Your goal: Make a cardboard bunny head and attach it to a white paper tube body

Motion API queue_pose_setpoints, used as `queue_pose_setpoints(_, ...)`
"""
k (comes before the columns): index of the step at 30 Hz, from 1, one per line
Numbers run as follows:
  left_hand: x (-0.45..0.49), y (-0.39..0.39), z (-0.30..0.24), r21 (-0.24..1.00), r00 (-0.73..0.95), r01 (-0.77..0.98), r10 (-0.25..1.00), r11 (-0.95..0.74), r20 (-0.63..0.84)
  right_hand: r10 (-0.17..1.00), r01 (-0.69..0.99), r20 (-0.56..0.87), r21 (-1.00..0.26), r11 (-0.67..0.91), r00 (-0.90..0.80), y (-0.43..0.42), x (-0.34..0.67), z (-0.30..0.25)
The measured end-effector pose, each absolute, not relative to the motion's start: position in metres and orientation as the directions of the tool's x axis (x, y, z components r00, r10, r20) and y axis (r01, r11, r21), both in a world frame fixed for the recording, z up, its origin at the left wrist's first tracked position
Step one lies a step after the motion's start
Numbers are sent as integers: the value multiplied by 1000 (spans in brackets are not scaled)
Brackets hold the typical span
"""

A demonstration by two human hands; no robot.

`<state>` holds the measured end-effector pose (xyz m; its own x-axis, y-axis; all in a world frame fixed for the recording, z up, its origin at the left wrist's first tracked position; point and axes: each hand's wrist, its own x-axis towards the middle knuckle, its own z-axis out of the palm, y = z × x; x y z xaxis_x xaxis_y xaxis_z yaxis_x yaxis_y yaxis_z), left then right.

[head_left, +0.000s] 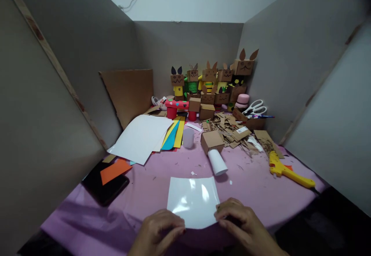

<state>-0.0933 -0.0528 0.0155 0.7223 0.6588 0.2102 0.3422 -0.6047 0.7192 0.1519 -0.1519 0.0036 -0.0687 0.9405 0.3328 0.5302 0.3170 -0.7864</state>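
Near the front of the table, a glossy white sheet of paper [193, 200] is held between my two hands. My left hand [162, 227] pinches its lower left corner between thumb and fingers. At the lower right edge, my right hand [239, 219] grips it the same way. Just beyond the sheet lies a white paper tube [217, 163], its far end against a small cardboard box [212, 140]. A translucent white cup [188, 138] stands to the left of that box.
A yellow glue gun [290, 173] lies at right. White sheets [142, 136] over coloured paper and a dark tablet-like object [101, 188] with an orange piece [116, 171] lie left. Cardboard scraps [228, 128], scissors [255, 108] and cardboard animal figures [208, 78] fill the back. Grey partitions enclose the table.
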Motion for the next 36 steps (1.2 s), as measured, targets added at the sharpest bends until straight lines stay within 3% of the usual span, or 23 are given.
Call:
queue_pose_setpoints(5, -89, -55, 20, 700, 706, 416, 691, -580, 152, 980, 470, 147, -880, 68, 132, -150, 148, -1)
queue_pose_setpoints(9, -84, -55, 19, 747, 621, 485, 781, -454, 71, 961, 557, 228, -824, 106, 154, -148, 147, -10)
queue_pose_setpoints(11, -81, -55, 19, 763, 594, 500, 804, -409, 41, 914, 686, 396, -689, 234, 86, -148, 144, -11)
queue_pose_setpoints(14, -77, -52, 21, 757, 602, 507, 798, -411, 29, 757, 829, 646, -366, 424, -102, -147, 138, -7)
queue_pose_setpoints(16, -75, -49, 23, 743, 600, 532, 800, -407, 9, 689, 853, 691, -206, 479, -220, -144, 135, -5)
queue_pose_setpoints(18, -75, -46, 24, 728, 591, 560, 806, -395, -18, 701, 862, 659, -157, 482, -272, -139, 133, -5)
queue_pose_setpoints(20, -75, -43, 24, 721, 598, 552, 802, -420, 9, 740, 868, 617, -181, 463, -267, -134, 134, -6)
queue_pose_setpoints(22, -78, -41, 22, 668, 627, 506, 765, -545, 148, 793, 861, 559, -253, 442, -243, -129, 136, -4)
queue_pose_setpoints(25, -80, -36, 18, 446, 694, 467, 628, -764, 350, 877, 840, 440, -388, 380, -194, -123, 139, 6)
queue_pose_setpoints(27, -78, -33, 17, 380, 738, 466, 588, -799, 331, 920, 822, 352, -463, 331, -172, -118, 142, 16)
queue_pose_setpoints(31, -71, -25, 20, 467, 724, 505, 650, -726, 229, 963, 812, 248, -536, 231, -110, -105, 144, 27)
queue_pose_setpoints(36, -68, -12, 23, 515, 732, 495, 655, -700, 186, 978, 833, 203, -533, 149, -45, -89, 140, 28)
